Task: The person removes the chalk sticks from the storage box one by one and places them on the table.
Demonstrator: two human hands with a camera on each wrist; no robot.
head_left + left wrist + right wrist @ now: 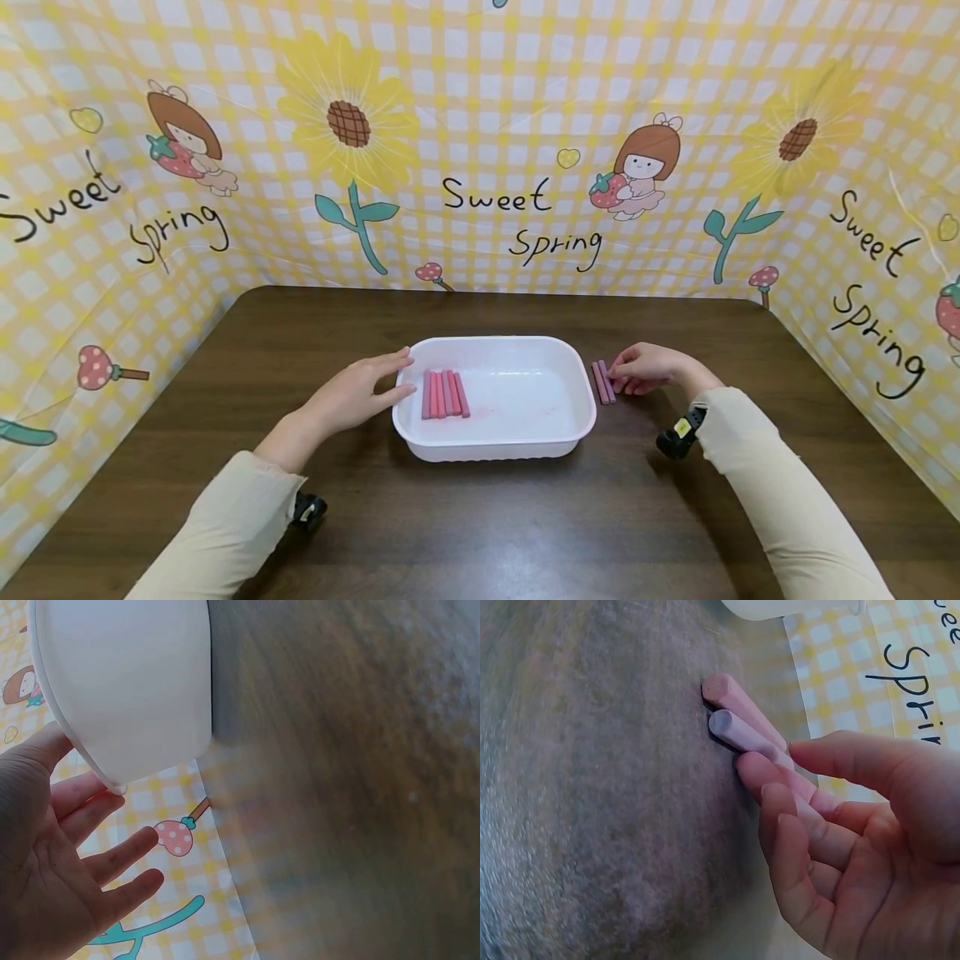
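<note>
A white plastic tray (pixel 525 446) stands on the table with a row of several pink and mauve chalk sticks (pixel 446 395) lying side by side at its left end. My left hand (pixel 360 387) rests at the tray's left rim, fingers spread, and in the left wrist view they touch the rim's corner. Right of the tray lie two sticks, a pink chalk stick (pixel 744 705) and a purple chalk stick (pixel 735 729). The thumb and index finger of my right hand (pixel 651 367) pinch the purple one, covering its near end in the right wrist view.
The dark wooden table (pixel 480 525) reaches back to a yellow checked cloth (pixel 480 125) printed with flowers and girls, which also rises along both sides. Faint pink dust marks the tray floor. A small black camera (pixel 678 435) is worn on the right wrist.
</note>
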